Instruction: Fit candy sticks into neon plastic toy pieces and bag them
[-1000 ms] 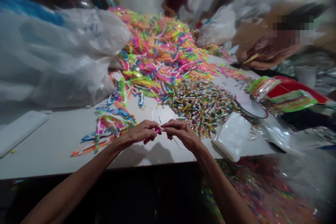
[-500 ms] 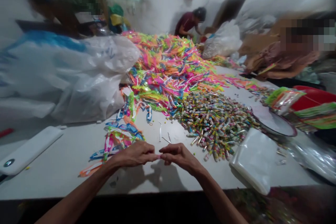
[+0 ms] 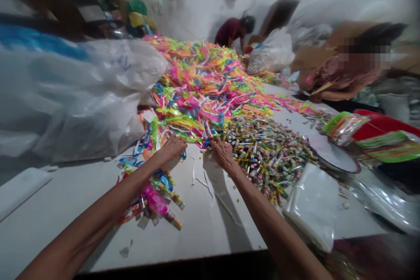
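My left hand [image 3: 173, 148] reaches to the front edge of a heap of bright plastic pieces [image 3: 197, 74], its fingers curled down over a bit of blue plastic [image 3: 184, 155]. What those fingers hold is mostly hidden. Close to it, my right hand [image 3: 223, 153] has its fingertips together at a blue-and-white plastic piece [image 3: 208, 133], left of a mound of small candy-filled tubes [image 3: 262, 153]. Under my left forearm lies a cluster of coloured pieces with a pink one [image 3: 156, 201] and tubes. Thin white strips [image 3: 193, 170] rest on the table between my arms.
Large white plastic sacks [image 3: 98, 109] stand at left, near a white device [image 3: 26, 188]. At right are a stack of clear bags [image 3: 311, 205], a round tray [image 3: 356, 166] and a red container [image 3: 390, 127]. Two other people [image 3: 228, 30] work at the far side and right.
Both hands have moved forward from the near table to the heap's edge and apart from each other. Pink and tube-filled pieces now lie at front left. The view has shifted right.
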Available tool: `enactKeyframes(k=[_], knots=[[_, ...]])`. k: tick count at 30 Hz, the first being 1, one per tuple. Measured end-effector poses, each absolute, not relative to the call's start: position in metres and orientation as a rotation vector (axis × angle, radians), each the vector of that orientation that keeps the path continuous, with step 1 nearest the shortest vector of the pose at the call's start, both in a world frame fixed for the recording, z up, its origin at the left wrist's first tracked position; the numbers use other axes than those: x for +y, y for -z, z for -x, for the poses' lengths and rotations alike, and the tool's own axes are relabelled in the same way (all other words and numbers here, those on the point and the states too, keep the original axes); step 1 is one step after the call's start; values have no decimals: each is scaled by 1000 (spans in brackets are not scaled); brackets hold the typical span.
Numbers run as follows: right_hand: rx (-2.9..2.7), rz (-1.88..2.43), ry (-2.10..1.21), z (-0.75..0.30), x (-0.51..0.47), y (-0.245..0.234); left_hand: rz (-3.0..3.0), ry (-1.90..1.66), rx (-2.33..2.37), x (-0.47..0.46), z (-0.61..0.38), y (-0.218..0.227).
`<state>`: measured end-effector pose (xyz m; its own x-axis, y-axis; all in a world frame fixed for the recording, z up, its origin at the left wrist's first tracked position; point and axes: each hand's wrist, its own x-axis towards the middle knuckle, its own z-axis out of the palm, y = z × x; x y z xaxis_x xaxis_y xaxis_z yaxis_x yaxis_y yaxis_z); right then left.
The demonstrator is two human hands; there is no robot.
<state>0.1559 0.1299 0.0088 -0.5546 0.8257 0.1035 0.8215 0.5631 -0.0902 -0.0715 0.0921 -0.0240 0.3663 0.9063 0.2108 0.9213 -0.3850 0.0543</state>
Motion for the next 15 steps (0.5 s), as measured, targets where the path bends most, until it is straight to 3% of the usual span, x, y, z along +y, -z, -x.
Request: enactKeyframes(k=[6,9,11,15], knots=[[-2725,1358,-91,-161,107,-3,2582,245,-1555,70,53,5],[-2410,1432,-345,-164,92,-9,2509,359,-1552,57,44,-18],[-2058,1426,-689,-168,79,-14,2452,616,-1685,47,35,-33],[-1608,1201,-1316,-183,45,-26,2443,1503,-2157,16,11,-48]])
